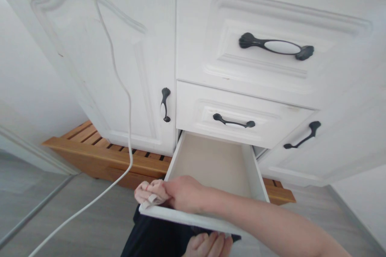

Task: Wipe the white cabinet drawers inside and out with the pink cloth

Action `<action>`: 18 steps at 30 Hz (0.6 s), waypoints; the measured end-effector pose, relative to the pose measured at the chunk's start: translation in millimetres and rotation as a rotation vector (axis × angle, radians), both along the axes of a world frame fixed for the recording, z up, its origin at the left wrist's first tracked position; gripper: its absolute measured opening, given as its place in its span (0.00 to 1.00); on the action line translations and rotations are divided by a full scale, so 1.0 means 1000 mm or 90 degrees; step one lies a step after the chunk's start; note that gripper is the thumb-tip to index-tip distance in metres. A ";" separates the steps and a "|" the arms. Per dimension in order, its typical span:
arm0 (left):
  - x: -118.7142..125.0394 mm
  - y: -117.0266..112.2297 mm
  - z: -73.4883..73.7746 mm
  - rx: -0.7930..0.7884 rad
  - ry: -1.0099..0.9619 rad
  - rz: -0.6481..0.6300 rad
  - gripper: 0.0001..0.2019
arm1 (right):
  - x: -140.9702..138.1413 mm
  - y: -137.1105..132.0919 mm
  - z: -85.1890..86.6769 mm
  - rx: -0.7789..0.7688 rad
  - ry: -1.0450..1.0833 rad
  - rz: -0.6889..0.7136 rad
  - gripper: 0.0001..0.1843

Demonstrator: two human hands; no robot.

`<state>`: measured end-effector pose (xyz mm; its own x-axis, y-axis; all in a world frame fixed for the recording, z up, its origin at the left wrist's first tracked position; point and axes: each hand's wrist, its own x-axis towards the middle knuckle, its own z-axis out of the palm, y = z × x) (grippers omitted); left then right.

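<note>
The bottom drawer (214,160) of a white cabinet is pulled out, and its pale inside shows nothing lying in it. Reaching across from the right, my right hand (187,194) is closed on a bunched pink cloth (150,192). It presses the cloth against the top edge of the drawer front (187,217), at the left corner. Below that edge, the curled fingers of my left hand (208,245) are against the outer side of the drawer front. They wrap round what looks like the dark drawer handle (236,237), which is mostly hidden.
Two shut drawers, with black-and-white handles (233,122), sit above the open one. Cabinet doors (150,68) flank it on both sides. A white cable (129,128) hangs down in front of the left door. Under the cabinet runs a slatted wooden bench (111,156).
</note>
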<state>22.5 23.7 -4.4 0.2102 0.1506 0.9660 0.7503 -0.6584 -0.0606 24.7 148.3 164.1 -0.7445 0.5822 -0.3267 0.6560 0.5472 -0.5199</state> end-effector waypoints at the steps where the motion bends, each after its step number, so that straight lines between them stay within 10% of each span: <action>1: 0.000 0.000 -0.002 -0.004 -0.005 -0.006 0.03 | -0.002 0.000 0.003 0.008 -0.001 0.032 0.15; 5: 0.002 0.000 -0.012 0.022 -0.011 -0.004 0.04 | 0.001 0.009 0.015 -0.051 0.062 0.098 0.19; 10: -0.004 -0.007 -0.012 -0.055 0.029 -0.013 0.08 | 0.044 0.011 0.027 -0.370 0.214 0.079 0.27; 18: -0.013 -0.008 -0.008 -0.072 0.042 -0.105 0.15 | 0.191 -0.078 0.076 -0.160 0.189 -0.164 0.10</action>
<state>9.1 15.7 -12.6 0.3036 0.2148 0.9283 0.6281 -0.7777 -0.0254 215.5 70.4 240.4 -0.6694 0.6898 -0.2759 0.5561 0.2190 -0.8017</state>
